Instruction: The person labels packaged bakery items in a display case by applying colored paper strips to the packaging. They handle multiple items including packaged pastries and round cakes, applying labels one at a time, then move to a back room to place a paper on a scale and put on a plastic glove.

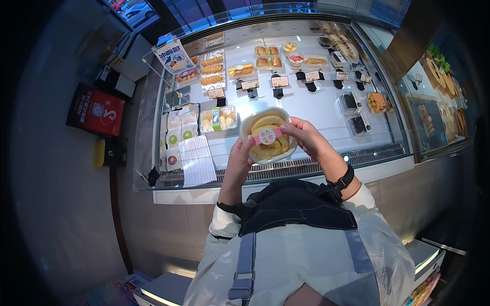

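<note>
Both hands hold a clear plastic food container [273, 157] in front of my apron, above the front edge of a glass display case [260, 141]. Round, pale-yellow pastries [265, 121] fill it, and a pink paper band with a round printed sticker [267, 136] crosses its top. My left hand [240, 155] grips the left side, thumb on the band's end. My right hand [304, 134] grips the right side, its thumb pressing the band's other end. The fingers beneath the container are mostly hidden.
Inside the case are a box of round pastries [219, 118], packed rolls [212, 69], dessert cups [295, 59], dark-topped boxes [358, 125] and small price signs [279, 81]. A printed sheet [197, 160] lies at the front left by white bags [174, 139]. A red sign [100, 109] stands left.
</note>
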Demonstrator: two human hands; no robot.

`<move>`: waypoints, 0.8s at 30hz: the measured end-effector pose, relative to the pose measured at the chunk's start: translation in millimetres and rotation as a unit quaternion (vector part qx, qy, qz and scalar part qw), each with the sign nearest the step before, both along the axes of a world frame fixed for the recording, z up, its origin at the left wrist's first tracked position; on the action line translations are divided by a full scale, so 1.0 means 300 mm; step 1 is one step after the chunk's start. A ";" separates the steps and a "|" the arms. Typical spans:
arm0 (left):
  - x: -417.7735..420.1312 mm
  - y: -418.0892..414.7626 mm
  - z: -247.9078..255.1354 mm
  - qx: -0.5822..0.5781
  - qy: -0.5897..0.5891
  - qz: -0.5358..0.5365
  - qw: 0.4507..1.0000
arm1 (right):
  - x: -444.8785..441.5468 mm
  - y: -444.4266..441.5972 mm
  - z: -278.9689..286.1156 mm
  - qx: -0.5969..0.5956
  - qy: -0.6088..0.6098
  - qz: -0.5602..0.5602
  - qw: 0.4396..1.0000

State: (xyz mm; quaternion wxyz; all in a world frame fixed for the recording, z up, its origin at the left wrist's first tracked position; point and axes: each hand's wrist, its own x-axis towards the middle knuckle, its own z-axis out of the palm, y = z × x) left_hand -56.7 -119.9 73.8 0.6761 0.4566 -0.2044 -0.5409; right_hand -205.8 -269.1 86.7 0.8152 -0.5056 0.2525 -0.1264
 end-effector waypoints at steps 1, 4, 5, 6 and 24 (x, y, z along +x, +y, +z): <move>-0.004 -0.003 -0.006 0.002 -0.008 0.011 1.000 | 0.008 0.000 -0.004 -0.029 0.017 -0.002 0.999; -0.010 -0.008 -0.019 0.015 -0.016 0.029 0.999 | 0.010 -0.005 -0.028 -0.050 0.027 -0.019 0.998; -0.005 -0.007 -0.023 0.023 -0.007 0.028 0.999 | 0.010 -0.012 -0.039 -0.045 0.023 -0.021 0.998; 0.004 -0.006 -0.032 0.031 0.004 0.028 0.999 | 0.012 -0.015 -0.039 -0.034 0.024 -0.022 0.999; 0.325 0.307 -0.140 0.317 -0.659 0.277 0.623 | 0.355 -0.580 -0.490 0.069 0.166 -0.011 0.984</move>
